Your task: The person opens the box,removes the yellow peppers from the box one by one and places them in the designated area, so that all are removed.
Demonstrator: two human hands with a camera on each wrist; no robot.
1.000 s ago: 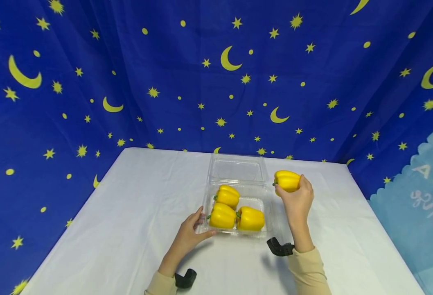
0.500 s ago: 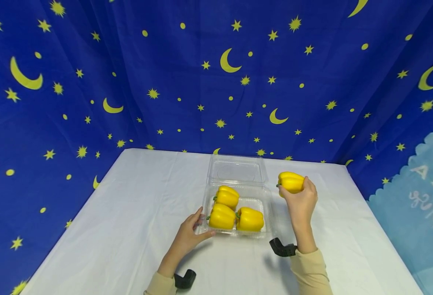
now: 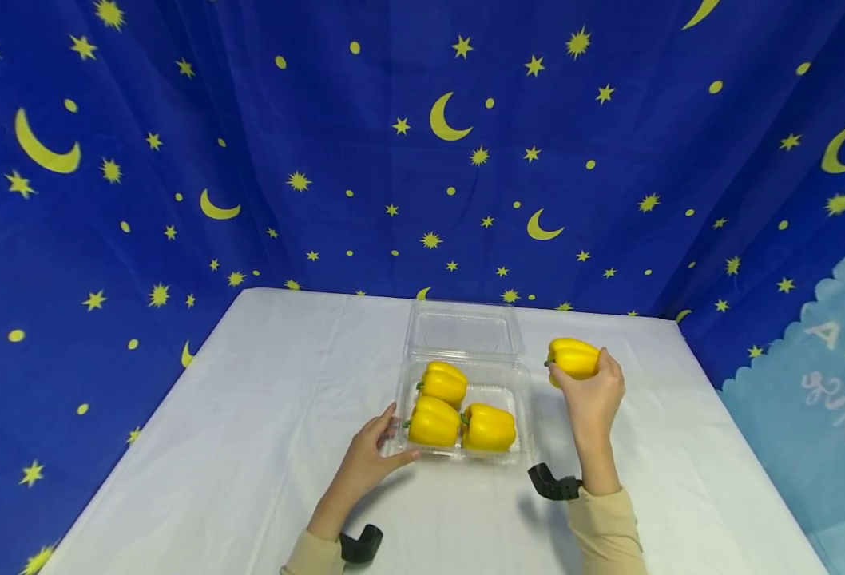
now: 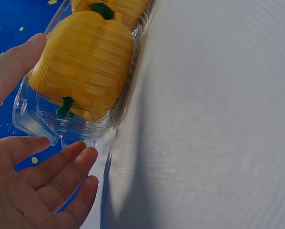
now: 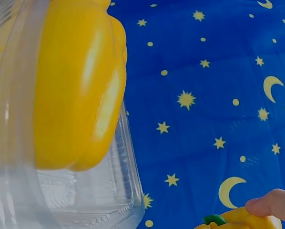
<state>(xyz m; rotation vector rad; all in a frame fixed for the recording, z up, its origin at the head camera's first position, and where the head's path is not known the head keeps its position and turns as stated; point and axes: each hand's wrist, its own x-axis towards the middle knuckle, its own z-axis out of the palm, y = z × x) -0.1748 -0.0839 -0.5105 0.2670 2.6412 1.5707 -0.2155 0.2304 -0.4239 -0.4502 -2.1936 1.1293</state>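
Clock positions as in the head view, taken from the container's centre: backdrop (image 3: 365,144), blue, printed with yellow moons and stars, at 12 and round toward 9 and 3; bench (image 3: 200,463), white-covered, beneath everything; panel (image 3: 818,407), light blue, lettered, at 3; container (image 3: 493,394), clear plastic, on the bench, its lid (image 3: 463,331) lying back at 12; left hand (image 3: 366,451), at 8, thumb and fingers apart, spread about the container's near corner; right hand (image 3: 597,395), at 3, thumb and fingers clamped on a pepper; peppers, yellow, four: held pepper (image 3: 573,357), outside the container, between 2 and 3; inside it, far pepper (image 3: 445,382) at 11, near pepper (image 3: 433,422) at 8, third pepper (image 3: 490,427) at 4; black fittings (image 3: 553,483), two, one per wrist; stems (image 5: 214,220), green, pointing toward 9
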